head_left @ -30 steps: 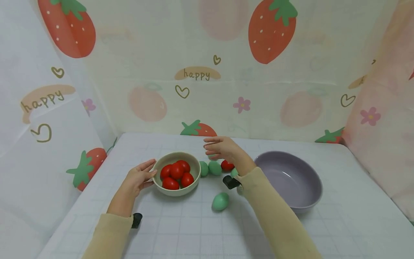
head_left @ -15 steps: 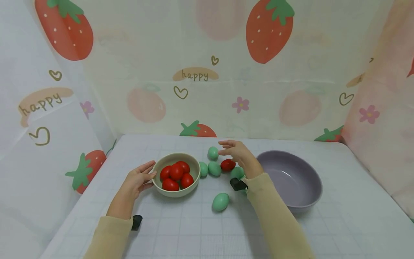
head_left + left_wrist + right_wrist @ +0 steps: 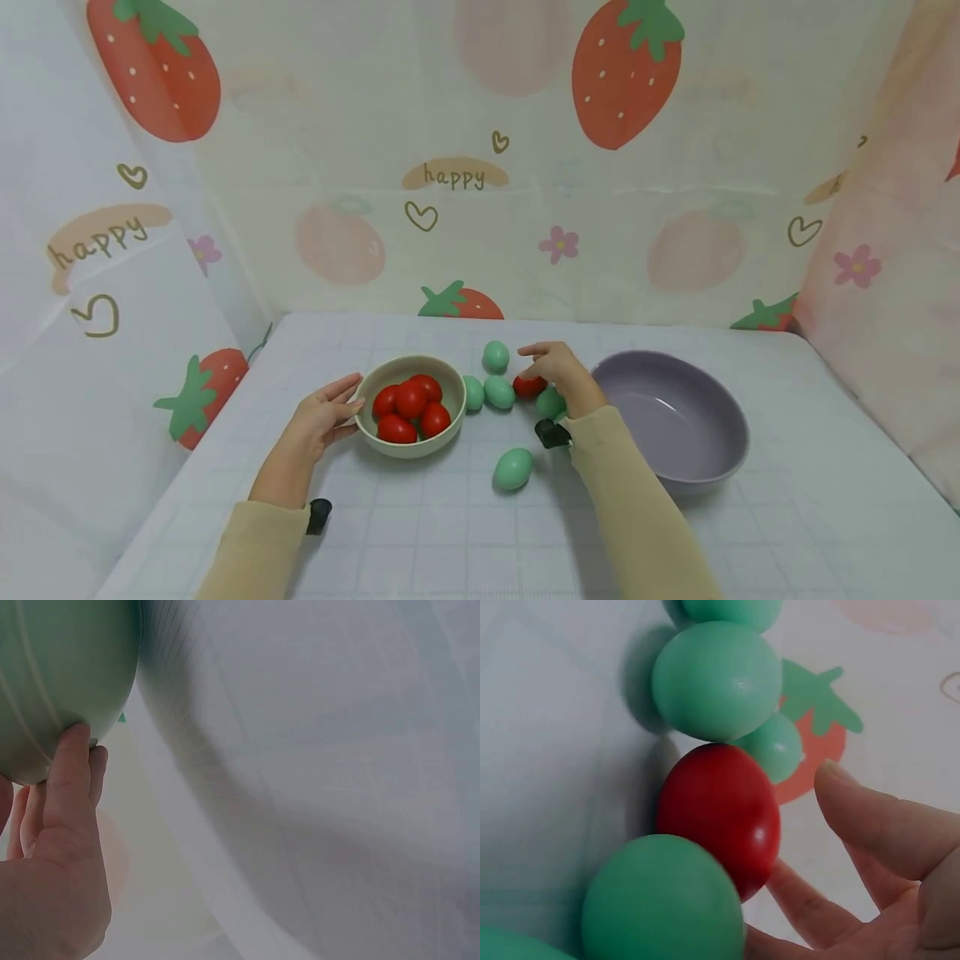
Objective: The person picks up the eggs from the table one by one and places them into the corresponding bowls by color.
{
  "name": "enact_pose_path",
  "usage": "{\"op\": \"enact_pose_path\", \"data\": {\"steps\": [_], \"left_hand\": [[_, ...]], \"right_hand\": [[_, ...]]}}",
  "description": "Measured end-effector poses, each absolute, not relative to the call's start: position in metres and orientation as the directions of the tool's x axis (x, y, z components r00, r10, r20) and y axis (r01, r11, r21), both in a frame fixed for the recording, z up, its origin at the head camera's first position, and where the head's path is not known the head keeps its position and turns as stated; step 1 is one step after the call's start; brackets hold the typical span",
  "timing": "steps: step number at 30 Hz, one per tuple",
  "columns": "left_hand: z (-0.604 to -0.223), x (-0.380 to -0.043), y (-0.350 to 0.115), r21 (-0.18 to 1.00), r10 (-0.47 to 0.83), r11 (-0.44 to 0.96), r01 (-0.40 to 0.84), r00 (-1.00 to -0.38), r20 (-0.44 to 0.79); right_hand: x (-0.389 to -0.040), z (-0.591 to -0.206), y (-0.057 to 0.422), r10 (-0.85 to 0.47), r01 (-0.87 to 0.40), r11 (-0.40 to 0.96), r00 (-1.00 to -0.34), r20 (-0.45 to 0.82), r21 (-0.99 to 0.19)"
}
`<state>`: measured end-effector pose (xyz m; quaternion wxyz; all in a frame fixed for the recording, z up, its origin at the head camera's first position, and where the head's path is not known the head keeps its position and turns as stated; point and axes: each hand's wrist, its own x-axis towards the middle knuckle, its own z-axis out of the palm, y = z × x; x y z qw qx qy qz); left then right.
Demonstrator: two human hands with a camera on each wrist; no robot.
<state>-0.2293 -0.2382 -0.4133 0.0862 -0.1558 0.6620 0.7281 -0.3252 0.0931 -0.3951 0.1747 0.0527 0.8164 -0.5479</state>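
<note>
My left hand (image 3: pixel 321 417) rests against the left side of a pale green bowl (image 3: pixel 408 450), its fingers nearly straight along the rim and outer wall. The left wrist view shows fingertips touching the bowl's wall (image 3: pixel 67 667). Several glossy red eggs (image 3: pixel 411 399) lie in that bowl. My right hand (image 3: pixel 564 373) is over a single red egg (image 3: pixel 528 388) on the table. In the right wrist view the thumb is apart from this red egg (image 3: pixel 720 817), while other fingers are behind its far side. Green eggs (image 3: pixel 716 681) flank it closely.
An oval purple basin (image 3: pixel 675 425) stands on the right, partly behind the right sleeve. Green eggs are near the bowl, including one farther back (image 3: pixel 496 356) and one closer to me (image 3: pixel 513 469). The white checked tabletop (image 3: pixel 420 525) ends at a strawberry-print curtain (image 3: pixel 480 233).
My right hand has moved right from above the back green egg, then down to the red egg on the table. The left hand stays at the bowl.
</note>
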Motion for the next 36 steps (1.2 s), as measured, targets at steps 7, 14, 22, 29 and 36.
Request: {"op": "enact_pose_path", "data": {"steps": [7, 14, 22, 29, 36], "left_hand": [[-0.414, -0.23, -0.237, 0.936, -0.097, -0.1, -0.336, -0.933, -0.346], [-0.415, -0.23, -0.238, 0.938, -0.077, -0.116, -0.328, -0.938, -0.337], [-0.415, -0.23, -0.239, 0.937, -0.085, -0.107, -0.333, -0.936, -0.342], [-0.415, -0.23, -0.239, 0.936, -0.08, -0.117, -0.333, -0.936, -0.343], [-0.415, -0.231, -0.239, 0.935, -0.079, -0.116, -0.336, -0.935, -0.345]], "right_hand": [[-0.33, -0.403, 0.087, -0.039, 0.254, 0.515, -0.947, -0.319, -0.819], [-0.33, -0.409, 0.083, -0.023, 0.273, 0.508, -0.944, -0.33, -0.817], [-0.331, -0.411, 0.082, -0.004, 0.252, 0.504, -0.956, -0.294, -0.826], [-0.33, -0.407, 0.084, -0.001, 0.258, 0.458, -0.957, -0.291, -0.851], [-0.325, -0.399, 0.086, -0.022, 0.275, 0.375, -0.952, -0.305, -0.886]]}}
